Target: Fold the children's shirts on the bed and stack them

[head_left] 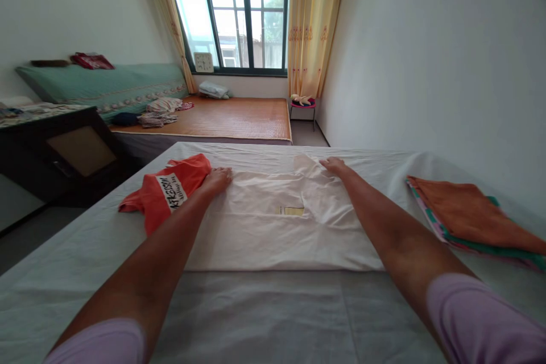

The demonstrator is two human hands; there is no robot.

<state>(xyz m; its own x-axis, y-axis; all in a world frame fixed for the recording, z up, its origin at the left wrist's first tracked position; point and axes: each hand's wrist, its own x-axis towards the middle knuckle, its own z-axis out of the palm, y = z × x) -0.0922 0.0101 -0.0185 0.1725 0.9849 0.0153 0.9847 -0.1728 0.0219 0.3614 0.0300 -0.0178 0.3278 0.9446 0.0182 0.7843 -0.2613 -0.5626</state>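
A white T-shirt (256,239) with a small yellow print lies spread sideways across the sheet-covered surface, partly folded lengthwise. My left hand (220,178) rests flat on its far left edge, fingers stretched out. At the far right, my right hand (333,165) pinches the shirt's cloth near a bunched, raised sleeve; the fingertips are small in view. Wrinkles run through the fabric below that hand. Just left of my left hand lies a crumpled red-orange shirt (156,196) with a white lettered patch, partly hidden by my forearm.
Folded clothes, an orange one (473,207) on top, lie at the right edge of the white sheet (273,313). Beyond stands a bed with a brown mat (239,116) and clothing on it. A dark cabinet (55,148) is at left, a small stool (303,103) by the wall.
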